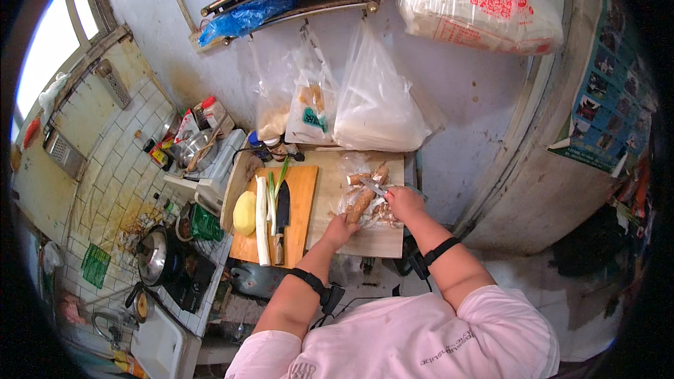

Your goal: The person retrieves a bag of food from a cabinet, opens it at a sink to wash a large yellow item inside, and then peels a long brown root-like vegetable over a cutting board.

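My left hand (340,230) grips the near end of a long brown root with rough skin (363,204), held slantwise above a wooden table (326,245). In my right hand (404,203) is a small knife (373,186), its blade lying over the root near the upper part. A shorter root piece with a pale cut end (358,179) is beside the blade. Brown peelings (384,213) lie on thin plastic under the hands. On an orange cutting board (305,189) to the left are a peeled potato (245,213), a long white peeled root (262,221), green onions (273,195) and a dark-bladed kitchen knife (283,216).
Plastic bags (376,110) hang from a wall rack (295,10) behind the table. Small jars (258,142) stand at its back left corner. Further left are a metal bowl (197,150), a lidded wok (154,255) and a sink (158,342). A wall (505,205) rises at the right.
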A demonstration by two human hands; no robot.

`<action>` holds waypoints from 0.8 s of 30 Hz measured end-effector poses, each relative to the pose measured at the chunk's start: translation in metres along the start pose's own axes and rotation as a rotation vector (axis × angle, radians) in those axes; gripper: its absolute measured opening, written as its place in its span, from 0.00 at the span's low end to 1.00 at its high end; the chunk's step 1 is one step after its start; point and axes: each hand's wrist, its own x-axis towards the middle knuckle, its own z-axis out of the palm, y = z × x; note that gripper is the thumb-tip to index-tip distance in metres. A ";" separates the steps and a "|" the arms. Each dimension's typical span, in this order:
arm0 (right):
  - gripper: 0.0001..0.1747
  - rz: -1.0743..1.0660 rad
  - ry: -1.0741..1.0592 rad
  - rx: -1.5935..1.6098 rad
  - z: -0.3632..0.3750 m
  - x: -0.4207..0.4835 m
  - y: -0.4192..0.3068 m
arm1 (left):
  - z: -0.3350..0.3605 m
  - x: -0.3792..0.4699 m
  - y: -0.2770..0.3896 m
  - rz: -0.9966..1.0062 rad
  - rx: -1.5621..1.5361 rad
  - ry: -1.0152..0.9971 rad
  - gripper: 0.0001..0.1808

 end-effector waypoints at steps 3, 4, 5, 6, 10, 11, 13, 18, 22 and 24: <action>0.10 -0.152 0.152 0.088 -0.002 -0.008 0.003 | 0.001 -0.004 -0.006 0.028 -0.010 0.000 0.26; 0.10 -0.157 0.153 0.088 0.000 -0.012 0.001 | 0.002 -0.003 -0.011 0.073 0.041 0.083 0.29; 0.10 -0.168 0.181 0.101 0.003 -0.016 -0.002 | 0.002 -0.001 -0.017 0.116 0.093 0.167 0.33; 0.10 -0.169 0.209 0.112 0.006 -0.021 0.000 | 0.001 -0.002 -0.011 0.118 0.091 0.164 0.33; 0.10 -0.106 0.187 -0.015 0.012 -0.026 -0.002 | -0.005 -0.009 0.014 0.008 0.071 0.049 0.36; 0.11 -0.121 0.101 -0.049 0.013 -0.028 -0.004 | -0.005 -0.011 0.018 -0.023 0.047 0.035 0.34; 0.12 -0.146 0.017 -0.085 0.023 -0.030 -0.004 | -0.005 -0.006 0.007 -0.029 0.017 0.034 0.33; 0.17 -0.462 0.087 -0.068 0.035 -0.051 -0.011 | -0.002 0.001 -0.003 -0.035 0.017 0.010 0.30; 0.18 -0.455 0.119 -0.070 0.036 -0.057 -0.019 | -0.001 0.010 -0.018 -0.011 0.104 -0.004 0.26; 0.21 -0.494 0.143 -0.160 0.035 -0.052 -0.016 | 0.001 0.006 -0.013 0.016 0.199 -0.011 0.25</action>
